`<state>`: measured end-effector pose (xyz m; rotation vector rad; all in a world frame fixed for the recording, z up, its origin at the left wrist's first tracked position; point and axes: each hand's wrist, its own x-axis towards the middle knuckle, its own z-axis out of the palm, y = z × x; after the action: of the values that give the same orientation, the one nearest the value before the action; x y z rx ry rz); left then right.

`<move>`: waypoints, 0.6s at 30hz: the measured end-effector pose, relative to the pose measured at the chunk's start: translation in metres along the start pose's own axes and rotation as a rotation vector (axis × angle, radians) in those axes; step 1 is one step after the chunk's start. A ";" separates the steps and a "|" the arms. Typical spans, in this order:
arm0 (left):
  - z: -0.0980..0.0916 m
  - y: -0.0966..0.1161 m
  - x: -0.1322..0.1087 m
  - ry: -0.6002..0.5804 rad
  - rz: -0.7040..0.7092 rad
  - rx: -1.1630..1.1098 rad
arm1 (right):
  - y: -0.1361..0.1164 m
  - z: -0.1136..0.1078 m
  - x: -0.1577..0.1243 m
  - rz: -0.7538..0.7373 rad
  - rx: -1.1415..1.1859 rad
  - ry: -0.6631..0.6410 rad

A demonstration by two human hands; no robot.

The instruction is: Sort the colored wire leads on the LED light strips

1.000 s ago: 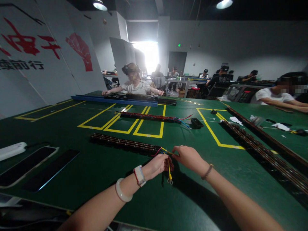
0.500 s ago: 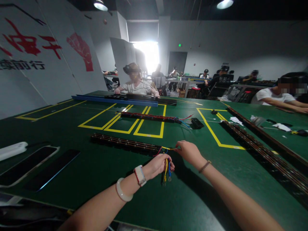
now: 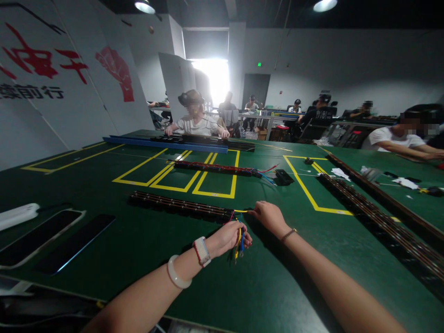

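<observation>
A long black strip (image 3: 180,205) with thin wires along its top lies on the green table in front of me. Coloured wires come out of its right end. My left hand (image 3: 229,238) is closed around several of them; the yellow and blue wires (image 3: 239,247), tipped with ring terminals, hang below its fingers. My right hand (image 3: 268,216) pinches a yellow wire (image 3: 241,211) just right of the strip's end, keeping it stretched sideways. The fingertips of my right hand partly hide the wire's end.
Beyond lies another wired strip (image 3: 215,168) beside a small black box (image 3: 284,177). Long wired strips (image 3: 381,217) run along the right. Two dark flat panels, one a phone-like slab (image 3: 78,243), lie at left. A co-worker (image 3: 196,115) sits across the table (image 3: 277,286).
My right hand has shifted slightly left, toward the strip's end, along the yellow wire. The wires hanging from my left hand have swung and sit a little higher.
</observation>
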<state>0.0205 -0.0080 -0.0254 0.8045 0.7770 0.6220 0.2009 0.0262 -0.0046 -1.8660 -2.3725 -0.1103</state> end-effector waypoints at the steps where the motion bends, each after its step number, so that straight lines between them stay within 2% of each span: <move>1: 0.000 0.000 0.000 -0.005 -0.002 -0.001 | 0.000 0.001 0.000 -0.004 -0.004 0.005; 9: -0.001 -0.002 0.003 -0.021 -0.011 -0.037 | 0.005 0.001 0.001 -0.104 0.011 0.016; 14: -0.005 -0.006 0.007 -0.057 -0.011 -0.069 | 0.003 -0.015 -0.001 -0.286 0.281 0.070; 18: -0.008 -0.006 0.009 -0.073 -0.046 -0.093 | -0.006 -0.031 -0.006 -0.463 0.474 -0.070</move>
<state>0.0206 -0.0012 -0.0373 0.7181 0.6932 0.5808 0.1979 0.0148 0.0258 -1.1159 -2.5398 0.4429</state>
